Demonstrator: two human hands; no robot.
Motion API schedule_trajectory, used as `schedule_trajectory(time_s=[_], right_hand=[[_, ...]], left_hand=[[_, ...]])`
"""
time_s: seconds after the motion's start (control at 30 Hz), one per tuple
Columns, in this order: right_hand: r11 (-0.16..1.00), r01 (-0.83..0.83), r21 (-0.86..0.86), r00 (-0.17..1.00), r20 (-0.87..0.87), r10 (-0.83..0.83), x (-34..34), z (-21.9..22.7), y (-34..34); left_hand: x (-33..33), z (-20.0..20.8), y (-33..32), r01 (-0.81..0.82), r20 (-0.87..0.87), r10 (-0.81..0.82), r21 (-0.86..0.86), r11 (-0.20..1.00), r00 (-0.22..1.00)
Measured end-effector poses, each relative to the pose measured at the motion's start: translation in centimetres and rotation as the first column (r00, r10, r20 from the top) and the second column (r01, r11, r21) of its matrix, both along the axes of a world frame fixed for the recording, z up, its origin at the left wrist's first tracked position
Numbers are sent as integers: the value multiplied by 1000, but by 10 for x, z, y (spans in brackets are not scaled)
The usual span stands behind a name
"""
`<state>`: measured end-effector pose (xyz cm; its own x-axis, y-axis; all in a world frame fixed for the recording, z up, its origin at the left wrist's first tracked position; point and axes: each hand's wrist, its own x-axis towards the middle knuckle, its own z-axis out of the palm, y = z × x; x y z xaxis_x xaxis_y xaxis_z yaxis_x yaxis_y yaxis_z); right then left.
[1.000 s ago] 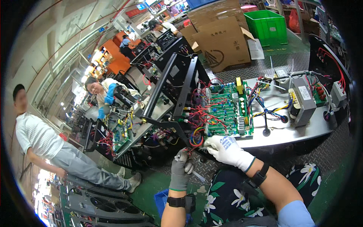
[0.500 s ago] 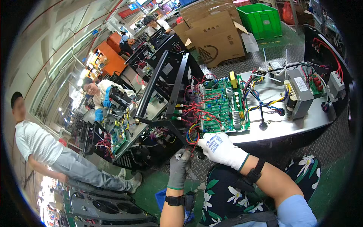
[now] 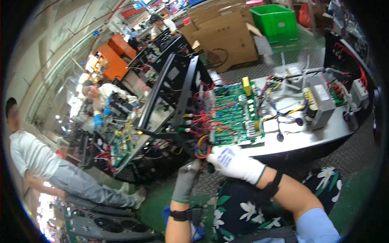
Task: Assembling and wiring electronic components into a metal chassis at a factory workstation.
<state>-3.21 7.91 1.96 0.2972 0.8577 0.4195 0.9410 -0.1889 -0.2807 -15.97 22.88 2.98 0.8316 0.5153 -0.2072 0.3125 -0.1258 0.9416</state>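
My left hand [image 3: 187,178], in a grey glove, is closed in a pinch just below a loop of coloured wires [image 3: 201,146]. What lies between its fingertips is too small and blurred to make out. Close beside it on the right, my right hand [image 3: 235,163] wears a white glove; its fingers are closed on the lower ends of these wires. The loop hangs at the near left corner of a green circuit board [image 3: 233,115] with many red leads. A black metal frame [image 3: 185,93] rises left of the board.
The board sits on a metal chassis plate [image 3: 287,139] with a transformer [image 3: 322,99] at the right. Behind stand a cardboard box [image 3: 229,46] and a green crate [image 3: 275,24]. Another open unit [image 3: 133,152] lies to the left. Several people are at the left, one walking [image 3: 38,154].
The view has shifted slightly and blurred. Both hands stay close together at the wire loop, with only a small shift to the left in the picture.
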Motion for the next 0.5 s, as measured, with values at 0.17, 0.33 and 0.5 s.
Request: schedule_trajectory(time_s=[0.17,0.33,0.5], right_hand=[[991,-13,137,995,-98,27,10,0,-5],[977,-41,208,998,-48,52,-13,2,6],[978,121,168,984,-149,-96,-13,1,-14]], left_hand=[[22,-86,33,302,107,-358,348,888,928],[-4,-3,-26,-183,240,248,-260,948,939],[-2,-19,-37,-172,267,146,78,982,953]])
